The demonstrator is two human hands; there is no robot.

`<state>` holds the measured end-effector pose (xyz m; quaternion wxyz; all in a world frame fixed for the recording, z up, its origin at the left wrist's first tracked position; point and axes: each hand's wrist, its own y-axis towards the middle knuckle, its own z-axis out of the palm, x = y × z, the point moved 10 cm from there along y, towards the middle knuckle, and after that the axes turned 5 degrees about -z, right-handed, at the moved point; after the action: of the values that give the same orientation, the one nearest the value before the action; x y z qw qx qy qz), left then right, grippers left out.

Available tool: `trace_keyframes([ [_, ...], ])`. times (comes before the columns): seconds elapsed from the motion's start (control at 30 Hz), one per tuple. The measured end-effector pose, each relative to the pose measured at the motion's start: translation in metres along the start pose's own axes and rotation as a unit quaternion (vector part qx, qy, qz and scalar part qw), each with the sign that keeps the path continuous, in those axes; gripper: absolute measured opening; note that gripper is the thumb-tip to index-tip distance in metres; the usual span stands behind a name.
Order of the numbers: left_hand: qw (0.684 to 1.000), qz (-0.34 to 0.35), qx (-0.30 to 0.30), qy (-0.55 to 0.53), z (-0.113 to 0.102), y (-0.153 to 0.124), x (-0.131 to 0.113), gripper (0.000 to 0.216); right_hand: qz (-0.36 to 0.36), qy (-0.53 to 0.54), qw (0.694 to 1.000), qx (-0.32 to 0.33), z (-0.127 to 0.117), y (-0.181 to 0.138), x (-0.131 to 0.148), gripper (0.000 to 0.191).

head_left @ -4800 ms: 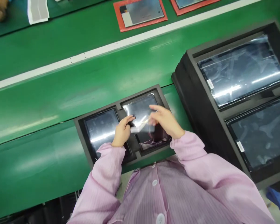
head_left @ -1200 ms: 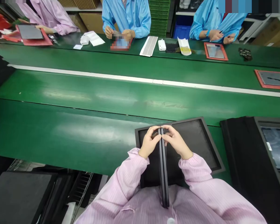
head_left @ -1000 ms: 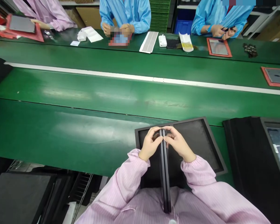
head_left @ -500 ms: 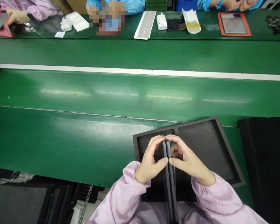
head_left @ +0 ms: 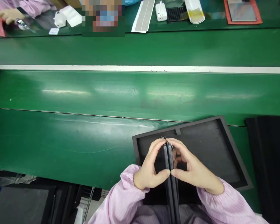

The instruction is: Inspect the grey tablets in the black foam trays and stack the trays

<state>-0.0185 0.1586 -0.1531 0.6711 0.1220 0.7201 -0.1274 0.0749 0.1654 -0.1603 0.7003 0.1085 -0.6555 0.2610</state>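
Two slim dark tablets stand edge-up side by side in front of me, nearly touching along their length. My left hand [head_left: 147,172] is closed around the left tablet [head_left: 169,193], thumb on its near edge and fingertips at the far end. The right tablet [head_left: 174,194] is gripped the same way by my right hand [head_left: 193,170], whose fingers reflect in its glossy face. Both thumbs almost meet at the seam. Below the hands lies a black foam tray [head_left: 212,146] with a raised rim, partly hidden by my hands and the tablets.
To the right is a black sheet or stack [head_left: 268,155]. Dark flat pieces [head_left: 21,202] sit on a wire rack at lower left. A white strip [head_left: 107,68] crosses the green bench [head_left: 72,146]. Across it are a white charger [head_left: 161,11], a red-backed panel [head_left: 244,12] and a co-worker's hand [head_left: 10,15].
The view has shifted slightly, so the far bench sits higher in it. My hands and both tablets appear slightly lower, with the grip kept and the thumbs a little farther from the fingertips.
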Motion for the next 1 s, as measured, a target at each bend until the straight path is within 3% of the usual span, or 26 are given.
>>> trace_keyframes([
  [0.1, 0.999, -0.020, -0.013, -0.028, -0.004, 0.002, 0.011, 0.063, 0.005, -0.038, 0.999, -0.025, -0.001, -0.003, -0.002, 0.060],
  [0.17, 0.996, -0.044, -0.029, -0.066, -0.007, 0.009, 0.023, 0.061, 0.020, -0.093, 0.994, -0.046, 0.001, -0.008, -0.005, 0.070],
  [0.27, 0.991, -0.073, -0.043, -0.106, -0.004, 0.022, 0.040, 0.063, 0.102, -0.236, 0.965, -0.046, 0.009, -0.019, -0.018, 0.085],
  [0.33, 0.989, -0.086, -0.048, -0.108, 0.003, 0.028, 0.046, 0.070, 0.161, -0.326, 0.930, -0.046, 0.007, -0.026, -0.024, 0.075],
  [0.4, 0.983, -0.123, -0.111, -0.082, 0.001, 0.025, 0.054, 0.083, 0.177, -0.365, 0.911, -0.068, 0.002, -0.031, -0.017, 0.062],
  [0.47, 0.953, -0.204, -0.213, -0.068, -0.010, 0.009, 0.064, 0.097, 0.145, -0.354, 0.918, -0.100, -0.003, -0.035, 0.003, 0.059],
  [0.53, 0.922, -0.272, -0.250, -0.113, -0.009, -0.008, 0.066, 0.095, 0.087, -0.303, 0.941, -0.126, -0.003, -0.040, 0.029, 0.056],
  [0.6, 0.918, -0.277, -0.215, -0.183, 0.003, -0.011, 0.048, 0.081, 0.009, -0.228, 0.963, -0.145, -0.001, -0.048, 0.061, 0.053],
  [0.67, 0.927, -0.240, -0.187, -0.222, 0.010, -0.009, 0.016, 0.073, -0.079, -0.150, 0.972, -0.163, -0.001, -0.056, 0.096, 0.055],
  [0.8, 0.940, -0.197, -0.174, -0.217, 0.022, -0.009, -0.033, 0.070, -0.225, -0.068, 0.945, -0.228, -0.022, -0.077, 0.160, 0.061],
  [1.0, 0.955, -0.180, -0.126, -0.200, 0.047, -0.018, -0.043, 0.070, -0.242, -0.054, 0.950, -0.188, -0.033, -0.088, 0.186, 0.038],
])
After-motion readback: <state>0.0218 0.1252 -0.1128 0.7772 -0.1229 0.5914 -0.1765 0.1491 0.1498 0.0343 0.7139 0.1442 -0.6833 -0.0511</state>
